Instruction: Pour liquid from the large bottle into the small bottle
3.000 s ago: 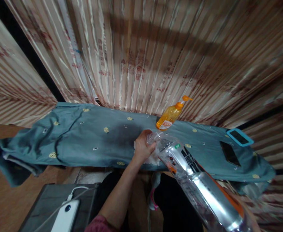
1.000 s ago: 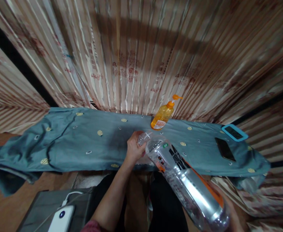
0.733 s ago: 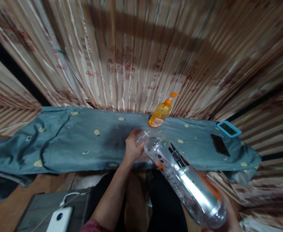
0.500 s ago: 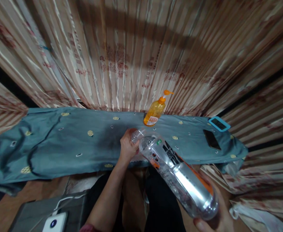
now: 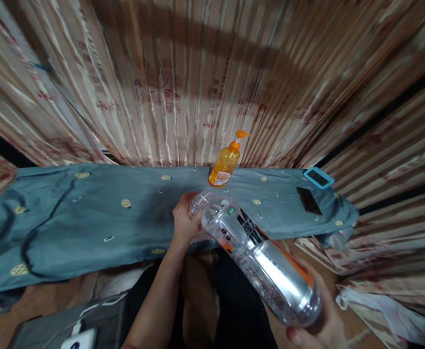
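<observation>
Clear plastic bottle [image 5: 259, 259], large and nearly empty, cradled at its base by the right hand [image 5: 321, 327], fingers curled under the bottom. Tilted, neck forward and slightly down, mouth over the near edge of the blue-grey cloth [image 5: 88, 218]. Left hand [image 5: 183, 220] closed around the neck at the mouth; cannot tell whether a cap sits under the fingers. Something pale and crumpled just under that hand, too hidden to name.

Judged as work at the bottle's mouth: best done with the base braced firm in the right palm, wrist steady, so the long body does not swing. Left grip kept snug on the neck, close to the rim, any twisting done from the fingers rather than the whole arm. Mouth kept over the cloth, tilt held shallow to check any dribble from the little left inside.

Further out: dark patch on the cloth just left of the left hand, possibly damp. Orange pump bottle [image 5: 225, 162] upright at the cloth's far edge, near the clear bottle's mouth but apart from it. Dark phone [image 5: 308, 200] and blue-cased device [image 5: 318, 178] lying at the cloth's right end, well apart. Striped curtain [image 5: 197, 72] behind. White power bank [image 5: 79, 339] with cable at bottom left.
</observation>
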Motion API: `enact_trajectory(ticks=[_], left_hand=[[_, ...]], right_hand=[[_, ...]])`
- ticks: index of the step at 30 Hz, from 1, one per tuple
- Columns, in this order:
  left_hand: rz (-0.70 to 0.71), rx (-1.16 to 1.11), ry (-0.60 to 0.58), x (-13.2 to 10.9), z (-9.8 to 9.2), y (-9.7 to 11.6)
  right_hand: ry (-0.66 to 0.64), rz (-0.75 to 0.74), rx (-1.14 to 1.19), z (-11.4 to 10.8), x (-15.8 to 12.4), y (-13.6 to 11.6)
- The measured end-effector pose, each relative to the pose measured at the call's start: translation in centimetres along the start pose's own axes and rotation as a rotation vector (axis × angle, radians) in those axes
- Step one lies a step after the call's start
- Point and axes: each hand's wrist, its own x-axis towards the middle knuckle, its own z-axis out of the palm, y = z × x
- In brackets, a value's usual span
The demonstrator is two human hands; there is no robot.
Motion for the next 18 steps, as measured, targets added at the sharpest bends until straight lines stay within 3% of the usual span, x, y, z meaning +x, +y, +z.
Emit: enact_trajectory(ticks=[2,8,18], left_hand=[[-0.005,-0.005,-0.010,-0.1,0.0,-0.1],[-0.030,-0.018,-0.021,-0.2,0.1,-0.1],[-0.025,-0.017,-0.048,-0.3,-0.1,0.2]], right_hand=[[0.009,0.003,0.018,0.1,0.0,-0.1],[-0.209,-0.103,-0.017,-2.6,1.3,1.7],[-0.217,-0.185,-0.147,-2.7,1.5,1.2]])
